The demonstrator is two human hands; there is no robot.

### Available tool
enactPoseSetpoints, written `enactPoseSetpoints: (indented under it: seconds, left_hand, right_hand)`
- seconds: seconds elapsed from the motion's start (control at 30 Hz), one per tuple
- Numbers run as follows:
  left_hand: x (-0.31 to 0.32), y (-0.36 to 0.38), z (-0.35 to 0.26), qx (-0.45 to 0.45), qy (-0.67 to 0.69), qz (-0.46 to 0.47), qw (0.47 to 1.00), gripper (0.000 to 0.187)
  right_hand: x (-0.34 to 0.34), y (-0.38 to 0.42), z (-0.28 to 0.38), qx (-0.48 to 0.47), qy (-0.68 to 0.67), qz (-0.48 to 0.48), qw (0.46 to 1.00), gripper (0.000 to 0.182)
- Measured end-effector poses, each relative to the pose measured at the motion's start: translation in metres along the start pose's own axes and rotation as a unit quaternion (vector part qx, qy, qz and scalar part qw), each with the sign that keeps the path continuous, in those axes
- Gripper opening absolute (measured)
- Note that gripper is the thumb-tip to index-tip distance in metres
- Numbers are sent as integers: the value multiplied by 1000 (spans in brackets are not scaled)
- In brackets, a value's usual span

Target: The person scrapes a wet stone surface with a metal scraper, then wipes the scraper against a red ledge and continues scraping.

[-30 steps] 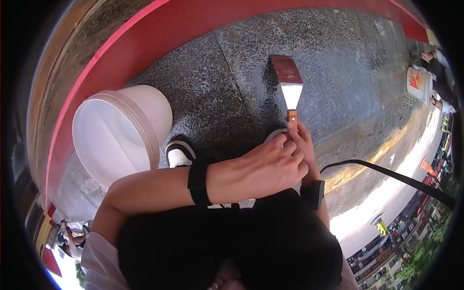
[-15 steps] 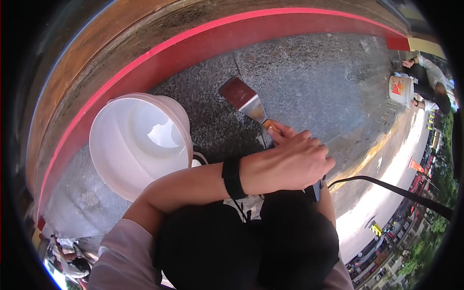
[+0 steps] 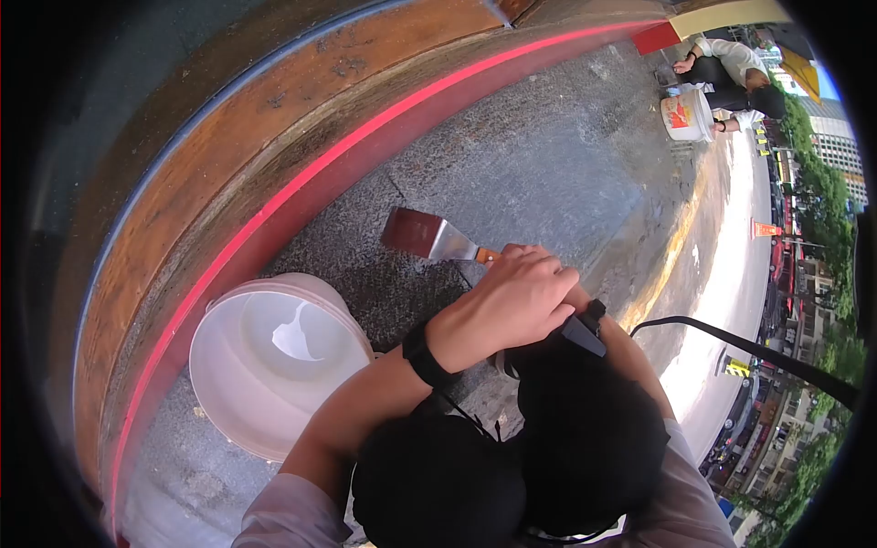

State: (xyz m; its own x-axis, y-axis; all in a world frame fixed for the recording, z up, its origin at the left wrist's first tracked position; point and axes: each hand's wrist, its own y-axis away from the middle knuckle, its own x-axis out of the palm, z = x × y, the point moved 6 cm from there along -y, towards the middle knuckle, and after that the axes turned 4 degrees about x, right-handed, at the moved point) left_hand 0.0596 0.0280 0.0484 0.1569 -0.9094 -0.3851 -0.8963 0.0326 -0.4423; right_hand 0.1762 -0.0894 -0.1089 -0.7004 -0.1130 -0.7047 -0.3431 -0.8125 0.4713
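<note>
A spatula with a wide, shiny metal blade and an orange-brown handle lies low over the dark pavement, its blade pointing left. My right hand holds the handle; most of this hand is hidden. Across it lies my left hand, back upward, with a black band on its wrist. The left fingers curl down, and what they close on is hidden. Beside my left forearm stands a large white bucket, its open mouth facing me. A pale reflection shows inside it.
A low red kerb curves along the left, below a brown wooden ledge. At the upper right a crouching person is beside another white bucket. A dark strap crosses the right side, before a sunlit street.
The view has shifted and turned. The spatula has swung from a steep slant to nearly level, and my hands appear further left. The right wrist's watch has come into sight.
</note>
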Motion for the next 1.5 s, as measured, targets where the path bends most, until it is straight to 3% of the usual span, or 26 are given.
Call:
enactPoseSetpoints:
  seconds: [0.17,0.3,0.37,0.5,0.57,0.63,0.7,0.73,0.97,1.1,1.23,1.37,1.43,1.5]
  left_hand:
    - [-8,-2,0,-18,13,17,1000,30]
    - [-1,-3,13,-55,22,39,998,29]
    - [3,-3,18,-73,25,51,996,29]
    - [5,-2,29,-133,8,77,988,31]
    - [8,-3,31,-138,6,90,986,31]
    - [10,-2,35,-165,-1,96,982,31]
    - [13,-1,38,-163,-18,109,980,31]
    - [13,-1,40,-170,-25,108,979,30]
    - [9,-1,44,-230,-10,99,968,30]
    - [6,9,43,-275,1,110,955,31]
    - [-5,12,41,-342,60,102,932,30]
    - [-17,5,39,-307,-48,104,945,28]
    - [-12,0,38,-306,-67,195,929,25]
    - [-8,-4,39,-309,-52,215,925,24]
  right_hand:
    - [-9,6,-16,39,17,-25,999,32]
    - [-30,21,-41,241,28,-48,969,50]
    - [-31,29,-49,246,27,-80,965,61]
    - [-25,44,-85,343,-103,-179,916,64]
    - [-18,46,-107,422,-267,-243,831,64]
    - [-19,37,-115,428,-336,-253,799,57]
    - [-16,28,-123,412,-496,-303,702,48]
    - [-16,24,-124,394,-546,-285,682,39]
    - [-35,8,-131,309,-616,-242,683,34]
    - [-42,1,-140,301,-618,-205,697,34]
    - [-57,11,-169,334,-592,-252,689,36]
    - [-58,44,-216,398,-572,-318,642,40]
    - [-58,69,-236,441,-572,-337,604,41]
    - [-57,99,-252,479,-593,-335,553,44]
